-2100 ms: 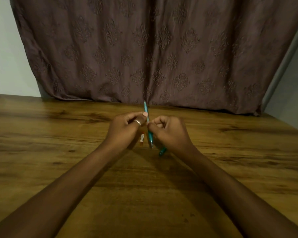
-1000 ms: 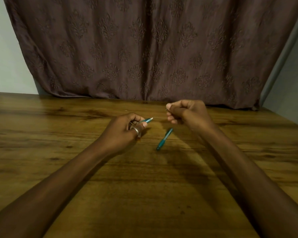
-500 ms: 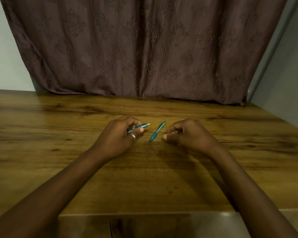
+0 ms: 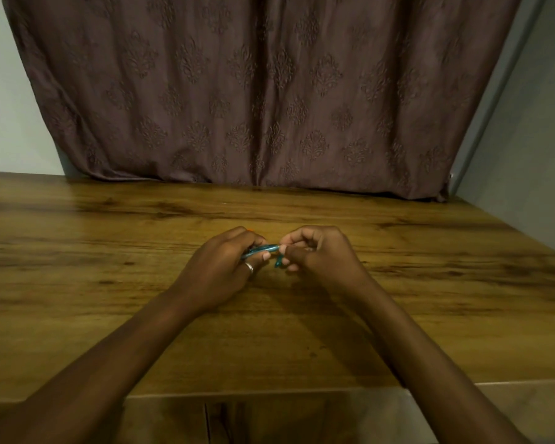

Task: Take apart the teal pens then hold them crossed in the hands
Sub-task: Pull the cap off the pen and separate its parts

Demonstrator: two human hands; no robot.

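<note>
My left hand [image 4: 223, 267], with a ring on one finger, is closed around a teal pen [image 4: 265, 249] that lies nearly level and pokes out to the right. My right hand [image 4: 318, 254] meets that pen's tip with its fingertips and also grips a second teal pen piece [image 4: 278, 261], of which only a short end shows below the fingers. Both hands hover just above the wooden table [image 4: 430, 299], close together at its middle. Most of both pens is hidden inside the fists.
A brown patterned curtain [image 4: 253, 91] hangs behind the table's far edge. The table's near edge [image 4: 269, 392] runs across the bottom, with a dark gap beneath. A tiny orange bit [image 4: 250, 230] peeks out behind my left hand.
My right hand has picked up the teal pen piece that lay on the table and moved left to touch the pen in my left hand. The view tilted slightly.
</note>
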